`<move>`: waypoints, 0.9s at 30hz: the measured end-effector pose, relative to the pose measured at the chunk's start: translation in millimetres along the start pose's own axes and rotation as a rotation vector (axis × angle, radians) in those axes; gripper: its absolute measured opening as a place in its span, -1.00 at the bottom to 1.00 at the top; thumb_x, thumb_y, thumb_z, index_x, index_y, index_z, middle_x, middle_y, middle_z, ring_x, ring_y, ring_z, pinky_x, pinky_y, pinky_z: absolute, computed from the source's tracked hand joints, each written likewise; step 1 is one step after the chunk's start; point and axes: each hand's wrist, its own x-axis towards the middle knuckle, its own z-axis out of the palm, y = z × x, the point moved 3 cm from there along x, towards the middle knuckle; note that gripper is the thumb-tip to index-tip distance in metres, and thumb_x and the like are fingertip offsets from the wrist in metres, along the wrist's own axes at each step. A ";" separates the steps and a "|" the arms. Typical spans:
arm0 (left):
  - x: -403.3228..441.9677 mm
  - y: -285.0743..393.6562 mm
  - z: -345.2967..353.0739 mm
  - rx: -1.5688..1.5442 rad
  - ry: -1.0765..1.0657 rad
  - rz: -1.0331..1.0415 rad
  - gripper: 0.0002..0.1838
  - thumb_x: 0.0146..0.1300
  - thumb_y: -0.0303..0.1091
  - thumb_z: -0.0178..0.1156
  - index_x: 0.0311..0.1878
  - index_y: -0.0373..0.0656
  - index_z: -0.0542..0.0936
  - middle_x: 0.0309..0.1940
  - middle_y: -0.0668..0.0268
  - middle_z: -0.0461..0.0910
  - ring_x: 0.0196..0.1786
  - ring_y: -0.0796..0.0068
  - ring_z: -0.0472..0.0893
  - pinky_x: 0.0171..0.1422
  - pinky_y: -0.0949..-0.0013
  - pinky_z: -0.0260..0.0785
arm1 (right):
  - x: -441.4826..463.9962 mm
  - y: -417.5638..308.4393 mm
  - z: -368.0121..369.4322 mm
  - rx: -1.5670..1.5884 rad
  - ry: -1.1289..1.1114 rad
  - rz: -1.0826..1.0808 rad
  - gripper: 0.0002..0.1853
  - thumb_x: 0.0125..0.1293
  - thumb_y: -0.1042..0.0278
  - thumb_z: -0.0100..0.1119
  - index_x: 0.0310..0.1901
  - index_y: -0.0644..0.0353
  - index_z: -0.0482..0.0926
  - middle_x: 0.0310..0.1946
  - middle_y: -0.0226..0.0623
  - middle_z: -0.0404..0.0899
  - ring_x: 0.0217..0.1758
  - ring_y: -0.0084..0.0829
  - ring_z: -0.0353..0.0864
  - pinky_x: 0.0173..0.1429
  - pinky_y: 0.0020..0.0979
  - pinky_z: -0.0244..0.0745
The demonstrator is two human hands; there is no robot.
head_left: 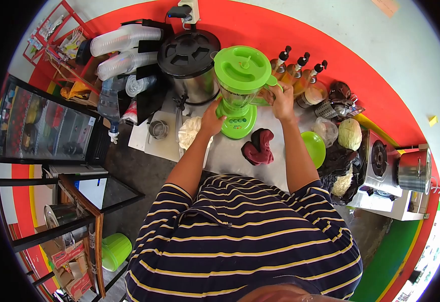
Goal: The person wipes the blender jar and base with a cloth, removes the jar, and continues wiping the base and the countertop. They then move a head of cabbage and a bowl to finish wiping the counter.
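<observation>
A green blender (238, 129) stands on the metal worktop (275, 173), its clear jug (237, 99) topped by a green lid (245, 68). My left hand (212, 121) grips the left side of the blender base, just under the jug. On the other side my right hand (282, 102) is closed around the jug's handle. In front of the base lies a crumpled dark red cloth (260, 147). A cream-coloured crumpled cloth or bag (189, 132) lies beside my left wrist.
Behind the blender are a steel drum with a black lid (189, 53) and several pump bottles (293, 73). To the right are a green plate (313, 149), a cabbage (349, 134) and a gas stove (379, 161). Stacked plastic cups (127, 40) lie at the left.
</observation>
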 end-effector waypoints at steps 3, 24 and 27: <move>6.5 -6.5 2.3 0.028 -0.035 0.085 -0.09 0.18 -0.52 0.48 0.62 -0.06 0.33 0.52 -0.08 0.42 0.57 -0.10 0.40 0.66 0.07 0.24 | -13.0 -0.8 4.2 -0.018 0.113 0.004 -0.60 0.49 0.31 0.26 -0.56 0.19 0.49 -0.69 -0.49 0.36 -0.64 -0.66 0.24 -0.49 -0.46 0.10; 43.1 67.3 -23.6 -0.645 -0.402 0.100 -0.07 -0.07 -0.37 0.74 0.38 -0.24 0.43 0.32 0.13 0.57 0.34 0.31 0.57 0.45 0.18 0.43 | -83.3 -22.4 22.1 -0.609 0.254 -0.278 -0.23 0.37 0.15 0.47 0.49 0.22 0.33 0.29 -0.10 0.55 0.25 -0.27 0.55 0.31 -0.21 0.44; 49.7 51.0 -24.6 -0.566 -0.550 0.097 -0.07 -0.07 -0.42 0.72 0.39 -0.24 0.42 0.26 0.15 0.62 0.32 0.24 0.60 0.47 0.17 0.41 | -59.4 -31.8 34.9 -0.515 0.421 -0.190 -0.47 0.35 0.11 0.51 0.16 0.30 0.56 -0.02 -0.13 0.71 -0.02 -0.35 0.67 0.10 -0.29 0.55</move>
